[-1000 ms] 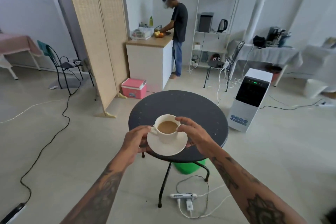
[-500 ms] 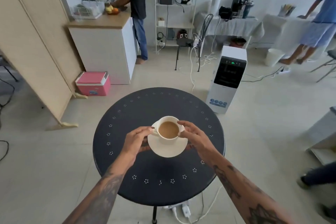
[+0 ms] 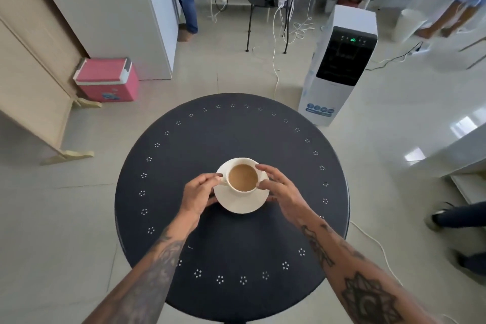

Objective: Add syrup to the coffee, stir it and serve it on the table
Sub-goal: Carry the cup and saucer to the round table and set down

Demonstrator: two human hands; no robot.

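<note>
A white cup (image 3: 243,179) full of milky brown coffee stands on a white saucer (image 3: 243,204) over the middle of a round black table (image 3: 231,250). My left hand (image 3: 198,196) grips the saucer's left edge, with fingertips against the cup's handle side. On the other side, my right hand (image 3: 280,189) holds the saucer's right edge, its fingers curled around the cup's rim. Whether the saucer rests on the tabletop or hangs just above it, I cannot tell.
A white tower air cooler (image 3: 339,66) stands beyond the table at the right, with cables on the floor beside it. At far left are a pink cool box (image 3: 107,79), a white counter (image 3: 110,16) and a wooden folding screen (image 3: 34,79). People's legs show at the back and right.
I have walked up to the table; the cup and saucer, carried in both hands, went from its near edge to above its middle and came lower.
</note>
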